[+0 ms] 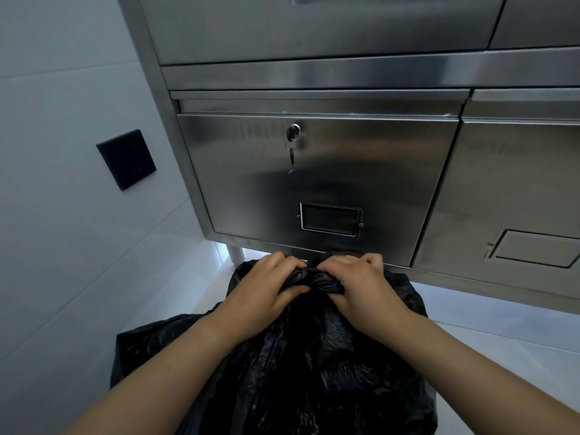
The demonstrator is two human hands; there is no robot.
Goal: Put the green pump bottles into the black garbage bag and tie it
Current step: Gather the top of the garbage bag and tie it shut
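The black garbage bag [317, 356] stands full and bulging on the pale floor, low in the middle of the view. Its mouth is gathered into a twisted neck at the top. My left hand [266, 287] grips that neck from the left and my right hand [364, 284] grips it from the right, knuckles nearly touching. No green pump bottles are in sight; the bag's inside is hidden.
A stainless steel cabinet [314, 171] rises just behind the bag, with a key [292, 149] hanging from its lock and a label holder [329, 219] lower down. A cabinet leg [235, 254] stands behind the bag. A black wall plate [125, 158] sits on the white wall at left.
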